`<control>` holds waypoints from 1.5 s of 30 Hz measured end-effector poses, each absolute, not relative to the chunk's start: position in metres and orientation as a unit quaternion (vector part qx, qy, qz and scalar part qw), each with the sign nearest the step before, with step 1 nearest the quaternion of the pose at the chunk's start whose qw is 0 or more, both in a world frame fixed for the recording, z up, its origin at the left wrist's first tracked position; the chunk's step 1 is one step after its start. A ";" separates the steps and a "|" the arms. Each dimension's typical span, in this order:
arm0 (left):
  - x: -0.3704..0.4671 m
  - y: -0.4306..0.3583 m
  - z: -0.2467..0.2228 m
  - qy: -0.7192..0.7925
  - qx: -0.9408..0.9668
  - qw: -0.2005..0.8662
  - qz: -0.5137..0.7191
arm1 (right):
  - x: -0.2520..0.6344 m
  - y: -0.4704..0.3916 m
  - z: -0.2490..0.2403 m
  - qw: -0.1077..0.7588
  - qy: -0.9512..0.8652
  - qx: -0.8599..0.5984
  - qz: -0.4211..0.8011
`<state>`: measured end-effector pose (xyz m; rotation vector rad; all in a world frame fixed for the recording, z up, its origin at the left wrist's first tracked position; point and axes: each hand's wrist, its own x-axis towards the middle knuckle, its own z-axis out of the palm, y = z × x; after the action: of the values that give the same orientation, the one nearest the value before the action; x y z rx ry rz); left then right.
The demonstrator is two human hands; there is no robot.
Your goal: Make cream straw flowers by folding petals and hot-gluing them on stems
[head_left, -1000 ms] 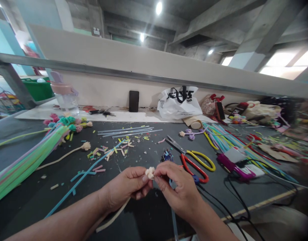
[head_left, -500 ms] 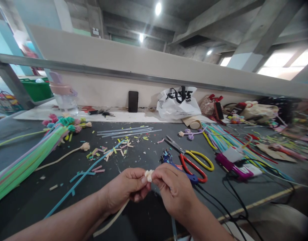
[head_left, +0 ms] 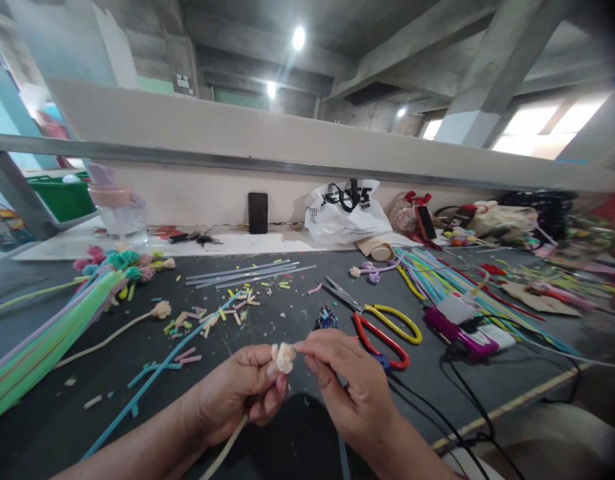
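Between the thumb and fingers of my left hand (head_left: 260, 383) is a small cream flower (head_left: 283, 358), pinched just below its head. Its pale stem (head_left: 227, 448) runs down beneath that hand toward the bottom edge. My right hand (head_left: 345, 373) is closed in a pinch, its index fingertip at the flower's right side. Whether a petal lies between those right fingertips is hidden. Just beyond the right hand are scissors (head_left: 387, 323) with one red and one yellow handle, lying with the blades apart. A dark blue tool (head_left: 327, 319) is partly covered by the right hand.
Green and pastel stems with flower heads (head_left: 95, 303) lie left. A single cream flower (head_left: 161, 309), a blue strip (head_left: 167, 360) and cut bits (head_left: 207, 320) lie nearer. A purple glue gun (head_left: 452, 333) with black cables sits right. Behind stand a phone (head_left: 258, 213) and white bag (head_left: 345, 213).
The right fingertips have drawn back to the flower's right edge, so more of its petals show. Both hands appear slightly lower and further left, as the whole view has shifted.
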<state>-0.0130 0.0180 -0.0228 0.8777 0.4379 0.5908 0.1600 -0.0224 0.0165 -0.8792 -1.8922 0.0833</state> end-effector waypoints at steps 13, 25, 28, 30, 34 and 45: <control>-0.014 0.018 -0.018 0.166 0.362 0.869 0.293 | 0.160 -0.030 0.000 0.427 -0.838 -0.336 -0.055; -0.016 0.015 -0.022 0.160 0.394 0.868 0.255 | 0.145 -0.032 0.008 0.536 -0.769 -0.343 0.058; -0.016 0.015 -0.024 0.168 0.407 0.865 0.242 | 0.145 -0.032 0.009 0.534 -0.780 -0.326 0.018; -0.016 0.015 -0.025 0.174 0.409 0.864 0.236 | 0.145 -0.034 0.009 0.532 -0.782 -0.323 -0.024; -0.015 0.015 -0.025 0.174 0.420 0.860 0.233 | 0.145 -0.036 0.007 0.522 -0.778 -0.342 -0.070; -0.017 0.016 -0.028 0.186 0.411 0.862 0.230 | 0.145 -0.036 0.000 0.515 -0.785 -0.337 -0.073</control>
<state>-0.0169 0.0159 -0.0277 0.8622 0.3892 0.4818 0.1447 -0.0356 -0.0003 -0.8105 -1.8862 -0.1757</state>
